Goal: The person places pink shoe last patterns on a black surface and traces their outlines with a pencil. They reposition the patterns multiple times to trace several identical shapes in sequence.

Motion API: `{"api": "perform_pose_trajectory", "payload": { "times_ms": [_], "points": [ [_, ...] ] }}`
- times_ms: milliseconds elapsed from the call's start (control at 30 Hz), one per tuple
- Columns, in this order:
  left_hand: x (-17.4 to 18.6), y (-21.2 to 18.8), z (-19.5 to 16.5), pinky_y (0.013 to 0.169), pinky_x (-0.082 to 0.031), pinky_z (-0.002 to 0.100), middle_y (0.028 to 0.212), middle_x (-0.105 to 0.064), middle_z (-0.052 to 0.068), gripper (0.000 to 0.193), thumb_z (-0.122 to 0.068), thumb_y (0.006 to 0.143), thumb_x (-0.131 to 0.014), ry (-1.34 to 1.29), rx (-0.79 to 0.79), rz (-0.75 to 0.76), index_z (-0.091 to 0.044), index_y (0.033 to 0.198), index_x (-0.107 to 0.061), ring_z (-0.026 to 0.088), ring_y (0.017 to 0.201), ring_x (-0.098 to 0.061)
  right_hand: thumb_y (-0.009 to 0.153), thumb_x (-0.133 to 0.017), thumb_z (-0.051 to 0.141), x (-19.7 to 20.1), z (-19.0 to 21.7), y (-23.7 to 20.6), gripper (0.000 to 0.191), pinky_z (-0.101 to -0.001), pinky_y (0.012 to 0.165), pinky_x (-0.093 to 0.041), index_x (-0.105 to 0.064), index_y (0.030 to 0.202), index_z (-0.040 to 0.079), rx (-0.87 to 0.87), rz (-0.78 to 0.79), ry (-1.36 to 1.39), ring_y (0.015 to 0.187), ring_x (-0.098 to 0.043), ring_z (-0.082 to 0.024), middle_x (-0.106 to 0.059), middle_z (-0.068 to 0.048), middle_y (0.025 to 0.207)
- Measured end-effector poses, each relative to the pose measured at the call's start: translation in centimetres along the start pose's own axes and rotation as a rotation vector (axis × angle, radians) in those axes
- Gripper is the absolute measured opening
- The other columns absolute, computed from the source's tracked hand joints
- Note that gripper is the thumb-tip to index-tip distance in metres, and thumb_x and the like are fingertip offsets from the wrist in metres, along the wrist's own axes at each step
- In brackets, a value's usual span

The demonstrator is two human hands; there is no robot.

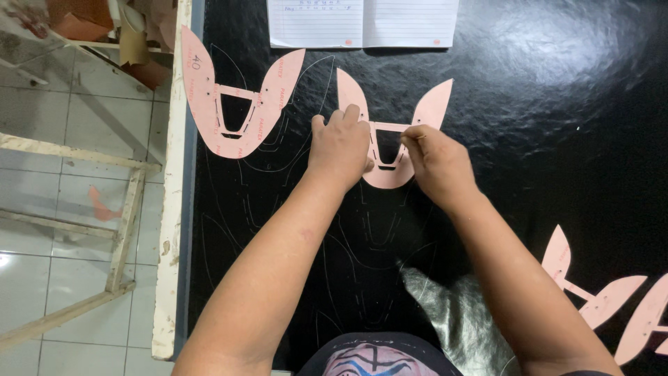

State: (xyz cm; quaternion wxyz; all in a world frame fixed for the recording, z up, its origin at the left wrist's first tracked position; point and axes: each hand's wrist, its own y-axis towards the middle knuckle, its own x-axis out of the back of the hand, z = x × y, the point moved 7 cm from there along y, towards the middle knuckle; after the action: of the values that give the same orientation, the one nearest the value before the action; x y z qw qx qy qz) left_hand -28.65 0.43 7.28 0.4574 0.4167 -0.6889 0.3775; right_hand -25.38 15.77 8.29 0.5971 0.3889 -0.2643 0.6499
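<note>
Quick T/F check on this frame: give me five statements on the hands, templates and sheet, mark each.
1. Both hands rest on the middle pink template. True.
2. The left hand holds scissors. False: it presses flat on the template, no tool in view.
3. Another pink template lies left of it, untouched. True.
4. The black sheet is bare of marks. False: faint traced outlines show on it.
5. The notebook is shut. False: it lies open, beyond the right hand.
</note>
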Motion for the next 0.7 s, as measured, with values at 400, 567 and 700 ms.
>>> {"api": "perform_pose_trajectory", "payload": {
  "times_ms": [400,567,700],
  "points": [
    [-0.6,0.1,0.3,0.101,-0.041,0.054,0.116,-0.059,0.005,0.033,-0.029,0.073,-0.087,0.026,-0.028,-0.082,-0.014,0.099,-0.074,0.024,0.111,-0.058,0.094,-0.066,0.01,-2.9,3.2,-0.8,0.012,-0.0367,0.076,-0.056,-0.07,0.105,0.006,0.265,0.096,-0.036,0.09,-0.074,-0.028,-0.077,-0.008,0.099],
    [-1.1,-0.1,0.5,0.1,-0.04,0.055,0.115,-0.057,0.006,0.046,-0.037,0.066,-0.089,-0.016,-0.007,-0.027,-0.011,0.1,-0.072,0.025,0.111,-0.057,0.097,-0.067,0.015,-3.4,1.4,0.2,0.012,-0.0355,0.073,-0.056,-0.072,0.104,0.006,-0.042,0.195,0.057,0.083,-0.074,-0.026,-0.076,-0.009,0.092],
    [-1.4,-0.2,0.8,0.102,-0.04,0.054,0.114,-0.058,0.005,0.044,-0.035,0.068,-0.088,-0.03,-0.009,-0.074,-0.011,0.101,-0.071,0.024,0.109,-0.058,0.1,-0.067,0.016,-3.0,0.6,1.8,0.015,-0.031,0.077,-0.058,-0.071,0.111,0.007,-0.099,0.069,0.284,0.087,-0.076,-0.021,-0.077,-0.008,0.096]
  ]
}}
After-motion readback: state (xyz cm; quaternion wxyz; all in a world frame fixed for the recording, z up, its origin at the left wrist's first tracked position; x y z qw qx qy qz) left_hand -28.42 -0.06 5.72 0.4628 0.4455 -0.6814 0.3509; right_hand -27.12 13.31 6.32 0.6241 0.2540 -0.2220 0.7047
